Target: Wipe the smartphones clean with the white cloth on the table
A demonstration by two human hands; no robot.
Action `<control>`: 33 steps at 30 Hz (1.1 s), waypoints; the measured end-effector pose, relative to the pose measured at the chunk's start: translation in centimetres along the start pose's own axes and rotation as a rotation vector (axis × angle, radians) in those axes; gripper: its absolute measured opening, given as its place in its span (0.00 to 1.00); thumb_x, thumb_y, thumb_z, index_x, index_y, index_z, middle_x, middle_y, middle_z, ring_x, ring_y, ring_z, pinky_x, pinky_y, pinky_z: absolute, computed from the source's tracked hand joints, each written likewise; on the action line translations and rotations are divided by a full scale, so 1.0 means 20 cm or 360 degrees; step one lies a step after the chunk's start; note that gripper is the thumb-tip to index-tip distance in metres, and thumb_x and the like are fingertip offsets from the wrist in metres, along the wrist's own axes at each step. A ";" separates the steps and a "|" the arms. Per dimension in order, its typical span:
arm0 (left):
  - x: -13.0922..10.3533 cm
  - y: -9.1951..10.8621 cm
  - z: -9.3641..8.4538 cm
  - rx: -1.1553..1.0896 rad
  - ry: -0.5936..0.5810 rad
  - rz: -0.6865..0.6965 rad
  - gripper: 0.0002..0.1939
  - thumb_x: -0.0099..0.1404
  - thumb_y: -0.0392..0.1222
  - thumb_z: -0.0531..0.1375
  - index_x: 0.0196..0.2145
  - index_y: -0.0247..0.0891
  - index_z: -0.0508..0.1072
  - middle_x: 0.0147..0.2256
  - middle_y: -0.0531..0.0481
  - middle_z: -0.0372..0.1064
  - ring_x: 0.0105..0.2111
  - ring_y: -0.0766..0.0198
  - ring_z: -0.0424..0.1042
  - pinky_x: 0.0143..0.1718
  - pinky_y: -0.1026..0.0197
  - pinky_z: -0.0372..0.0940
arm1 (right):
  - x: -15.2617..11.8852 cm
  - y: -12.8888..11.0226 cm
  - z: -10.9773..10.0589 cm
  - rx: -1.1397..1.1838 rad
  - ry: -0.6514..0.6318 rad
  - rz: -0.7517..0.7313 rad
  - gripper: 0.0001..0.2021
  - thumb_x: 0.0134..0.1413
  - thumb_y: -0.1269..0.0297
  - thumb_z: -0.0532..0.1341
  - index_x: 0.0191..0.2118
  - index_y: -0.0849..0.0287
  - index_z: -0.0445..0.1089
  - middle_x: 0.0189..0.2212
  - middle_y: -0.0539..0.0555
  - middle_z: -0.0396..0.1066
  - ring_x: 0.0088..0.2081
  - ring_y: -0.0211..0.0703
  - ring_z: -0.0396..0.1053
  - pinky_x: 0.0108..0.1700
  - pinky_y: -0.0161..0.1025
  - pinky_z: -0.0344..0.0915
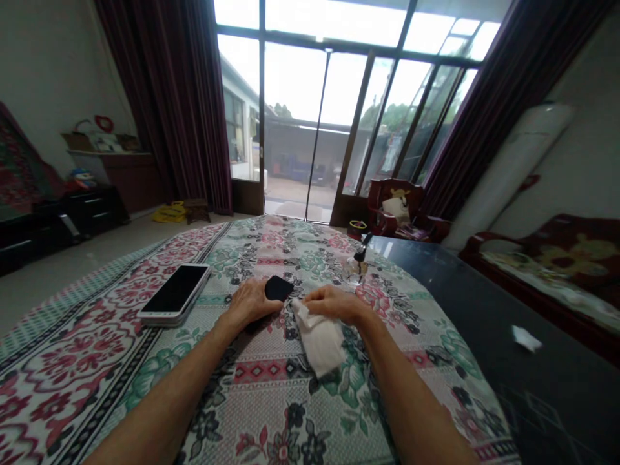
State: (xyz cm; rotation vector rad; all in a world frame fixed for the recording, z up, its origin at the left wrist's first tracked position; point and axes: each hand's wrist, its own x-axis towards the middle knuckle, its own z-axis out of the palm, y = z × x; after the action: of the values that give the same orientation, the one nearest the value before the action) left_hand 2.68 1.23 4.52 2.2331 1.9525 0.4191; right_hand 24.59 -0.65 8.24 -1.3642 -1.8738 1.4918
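My left hand (252, 301) is closed round a small dark flat object (279, 289) just above the patterned cloth, its thumb along the near edge. In my right hand (334, 302) is a white cloth or tissue (321, 342), pinched at its top, with the rest hanging down towards me. The two hands are close together, with a small gap between the dark object and the white cloth. Left of my left hand, a white-edged phone (177, 290) with a black screen lies on top of another flat light-coloured item.
The round table wears a floral tablecloth (271, 413). A small clear glass jar (355, 271) with a dark-handled brush (362, 248) stands beyond my right hand. A dark surface (465, 310) at the right bears a crumpled white tissue (526, 338).
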 end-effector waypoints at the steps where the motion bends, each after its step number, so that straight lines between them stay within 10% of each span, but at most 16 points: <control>1: 0.00 -0.01 0.00 0.0000 0.0003 0.0004 0.27 0.50 0.58 0.61 0.42 0.36 0.74 0.39 0.38 0.73 0.40 0.49 0.71 0.37 0.58 0.62 | 0.00 0.00 0.00 -0.0056 -0.0136 0.0025 0.07 0.46 0.63 0.62 0.26 0.61 0.74 0.19 0.48 0.69 0.19 0.30 0.58 0.21 0.27 0.53; 3: 0.01 -0.03 -0.01 -0.0047 -0.0020 0.0007 0.26 0.52 0.59 0.60 0.41 0.36 0.75 0.38 0.39 0.74 0.38 0.50 0.71 0.35 0.59 0.61 | 0.01 0.01 0.01 -0.0105 -0.0224 0.0049 0.11 0.51 0.59 0.60 0.26 0.61 0.74 0.23 0.50 0.72 0.21 0.30 0.61 0.22 0.27 0.56; 8: 0.05 -0.09 -0.05 -0.0186 -0.0160 -0.0030 0.15 0.61 0.45 0.53 0.31 0.37 0.77 0.31 0.44 0.75 0.32 0.58 0.72 0.32 0.63 0.58 | 0.10 0.07 0.07 0.0178 0.0316 0.0014 0.10 0.58 0.63 0.55 0.33 0.62 0.71 0.34 0.55 0.74 0.27 0.33 0.69 0.23 0.27 0.61; 12: 0.06 -0.12 -0.06 -0.0452 -0.0238 -0.0100 0.15 0.53 0.31 0.53 0.31 0.38 0.79 0.26 0.51 0.75 0.30 0.62 0.72 0.28 0.66 0.58 | 0.14 0.10 0.15 0.0593 0.0222 0.0053 0.09 0.54 0.67 0.57 0.42 0.61 0.67 0.37 0.56 0.73 0.30 0.36 0.72 0.23 0.28 0.65; 19: 0.06 -0.10 -0.02 -0.1303 -0.0168 -0.0345 0.14 0.48 0.35 0.58 0.33 0.34 0.79 0.20 0.53 0.71 0.23 0.63 0.68 0.23 0.65 0.58 | 0.12 0.06 0.18 0.0832 0.0213 0.0036 0.17 0.49 0.66 0.62 0.47 0.60 0.65 0.33 0.54 0.72 0.30 0.38 0.70 0.24 0.30 0.65; 33: 0.21 0.30 0.10 -0.1571 -0.0188 -0.0123 0.19 0.46 0.33 0.52 0.34 0.28 0.77 0.21 0.52 0.68 0.21 0.65 0.64 0.22 0.66 0.56 | 0.17 0.16 -0.03 0.1100 0.1065 0.0133 0.05 0.48 0.66 0.58 0.31 0.59 0.62 0.28 0.51 0.69 0.25 0.33 0.68 0.21 0.26 0.57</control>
State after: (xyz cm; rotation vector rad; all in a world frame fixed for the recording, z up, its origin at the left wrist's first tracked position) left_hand 9.54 4.65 4.82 1.4841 1.3014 0.9496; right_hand 24.91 2.44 4.77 -1.3503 -0.7980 1.3011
